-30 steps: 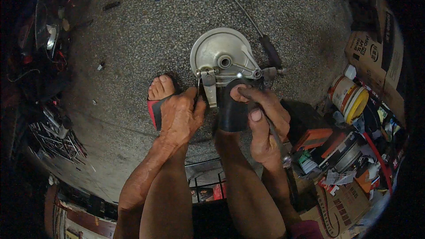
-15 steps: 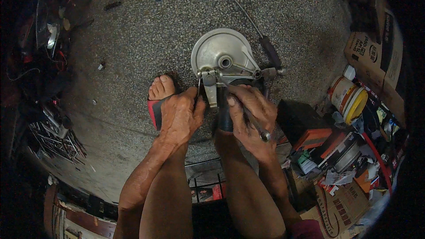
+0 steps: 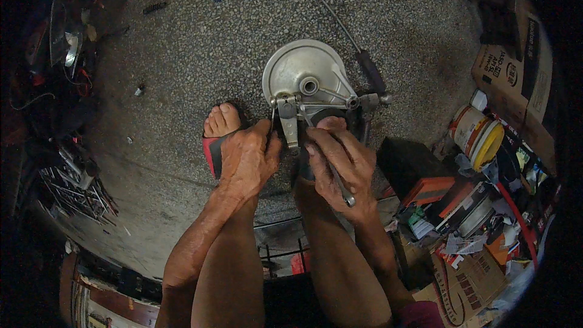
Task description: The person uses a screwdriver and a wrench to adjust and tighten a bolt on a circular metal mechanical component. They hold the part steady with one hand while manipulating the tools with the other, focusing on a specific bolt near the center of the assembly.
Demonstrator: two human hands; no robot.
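Observation:
A round silver brake drum cover point(image 3: 306, 64) lies on the floor between my feet, with a metal brake lever arm point(image 3: 289, 123) clamped at its lower left. My left hand point(image 3: 246, 155) is closed on a thin metal tool seen edge-on, which reaches the left end of the lever's clamp; its kind is unclear. My right hand point(image 3: 343, 161) is wrapped round a wrench point(image 3: 347, 195). The wrench's near end sticks out below the fingers, and its far end points at the right side of the clamp, partly hidden by the fingers.
A screwdriver point(image 3: 369, 68) lies beyond the cover, beside a metal tool head point(image 3: 384, 98). Boxes, including a cardboard carton point(image 3: 470, 279), and a yellow-lidded tub point(image 3: 489, 146) crowd the right. On the left are a wire rack point(image 3: 79, 197) and dark parts. A small spring point(image 3: 154, 8) lies far left.
My right hand has shifted slightly left, and the near end of the wrench has swung left and toward me. My left hand and the brake drum cover look almost unmoved.

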